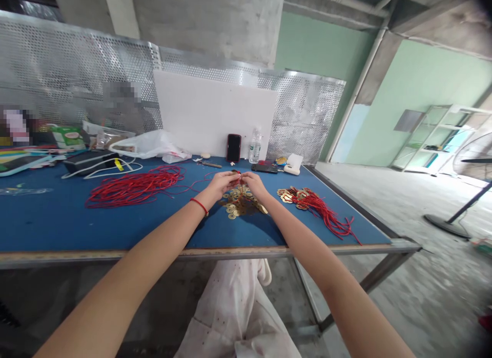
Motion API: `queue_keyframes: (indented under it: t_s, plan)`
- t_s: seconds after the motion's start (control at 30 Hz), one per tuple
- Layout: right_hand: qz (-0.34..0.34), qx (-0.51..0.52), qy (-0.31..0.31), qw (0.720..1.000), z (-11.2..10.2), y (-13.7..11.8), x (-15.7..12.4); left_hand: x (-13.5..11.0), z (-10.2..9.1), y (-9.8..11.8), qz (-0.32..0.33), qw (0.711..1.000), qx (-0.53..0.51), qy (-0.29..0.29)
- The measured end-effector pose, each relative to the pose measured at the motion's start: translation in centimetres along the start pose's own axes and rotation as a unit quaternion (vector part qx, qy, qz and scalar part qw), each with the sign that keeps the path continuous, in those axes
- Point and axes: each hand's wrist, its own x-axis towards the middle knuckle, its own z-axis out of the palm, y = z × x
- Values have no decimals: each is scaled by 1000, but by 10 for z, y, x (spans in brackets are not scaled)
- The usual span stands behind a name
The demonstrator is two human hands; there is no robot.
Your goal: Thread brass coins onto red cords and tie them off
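Observation:
My left hand (222, 184) and my right hand (253, 184) meet above a heap of gold coins (241, 204) on the blue table (57, 219). Both hands pinch a small coin with red cord (236, 173) between their fingertips. A red cord bracelet sits on my left wrist. A big bundle of loose red cords (132, 187) lies to the left of my hands. To the right lies a pile of coins tied with red cords (313, 202).
At the back stand a phone (233, 147), a water bottle (254, 145), a white board (213, 119) and a plastic bag (148, 143). Cables and clutter lie at the far left. A floor fan (467, 186) stands on the concrete floor to the right.

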Motion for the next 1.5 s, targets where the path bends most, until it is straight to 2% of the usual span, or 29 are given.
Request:
queue_keyframes:
  t_s: [0.1,0.2,0.47,0.57,0.67,0.73,0.9,1.03,1.27,1.5]
  plan:
    - [50,138,-63,987,2,0,-1,1,0,0,11,1000,10,-14]
    - [82,191,-75,975,-1,-3,-4,0,1,2,2,1000,18,-17]
    - [135,163,-57,976,-10,-1,-6,-4,3,6,-13,997,75,-7]
    - [139,150,-36,978,-14,1,-5,-7,6,7,13,993,116,-2]
    - [131,138,-39,981,-17,2,-4,-9,9,8,53,985,162,-19]
    - [127,122,-39,984,-18,1,-4,-9,8,8,57,981,183,-30]
    - [120,93,-29,988,-17,0,-5,-4,3,5,19,980,191,-42]
    - [118,90,-27,988,-18,-1,-6,-4,2,6,-37,982,180,-53]
    - [135,162,-55,976,-20,-2,-6,-4,2,11,-100,990,83,-61]
    - [119,160,-41,979,-18,-2,-6,-5,3,13,-145,987,22,-65]
